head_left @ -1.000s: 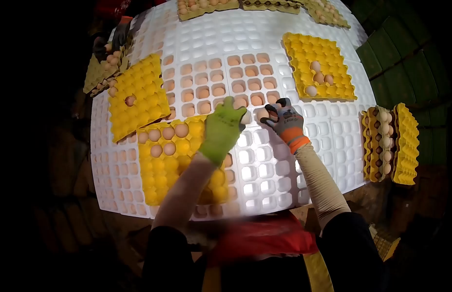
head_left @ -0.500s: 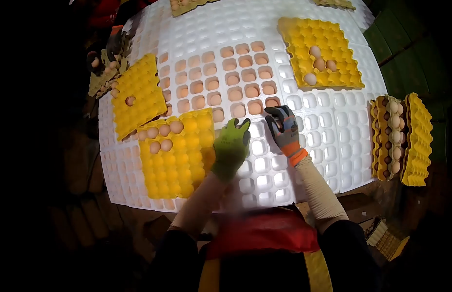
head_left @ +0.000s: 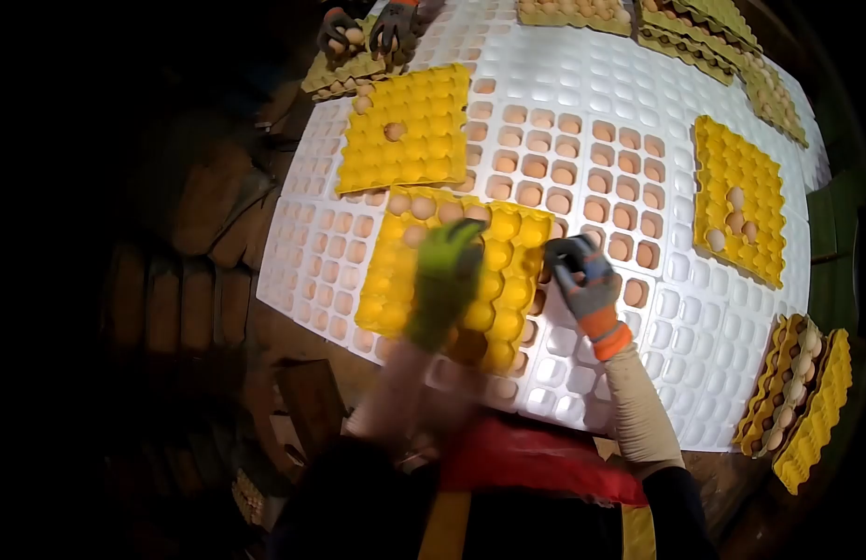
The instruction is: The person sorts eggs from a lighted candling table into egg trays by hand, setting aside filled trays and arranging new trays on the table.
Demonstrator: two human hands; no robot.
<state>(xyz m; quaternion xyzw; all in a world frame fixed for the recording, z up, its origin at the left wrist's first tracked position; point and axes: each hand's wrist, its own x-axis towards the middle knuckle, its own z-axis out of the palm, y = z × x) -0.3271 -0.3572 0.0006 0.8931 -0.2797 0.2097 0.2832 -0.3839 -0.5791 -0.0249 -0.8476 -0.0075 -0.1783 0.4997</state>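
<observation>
My left hand, in a green glove and blurred, is over the near yellow tray, its fingertips beside the eggs in the tray's far rows. What it holds, if anything, cannot be made out. To the right, my right hand, in a grey and orange glove, has curled fingers above the white foam tray, near the yellow tray's right edge; anything between the fingers is hidden. Eggs sit in the foam cells beyond it, and one egg lies in a cell just to its right.
Another yellow tray with two eggs is at the far left; one with several eggs is at the right. Upright trays stand at the right edge. A co-worker's gloved hands hold eggs at the far left. Egg cartons line the far edge.
The view has swung left. My left hand has moved from the foam cells to the near yellow tray. My right hand remains over the foam, with its fingers curled closer together.
</observation>
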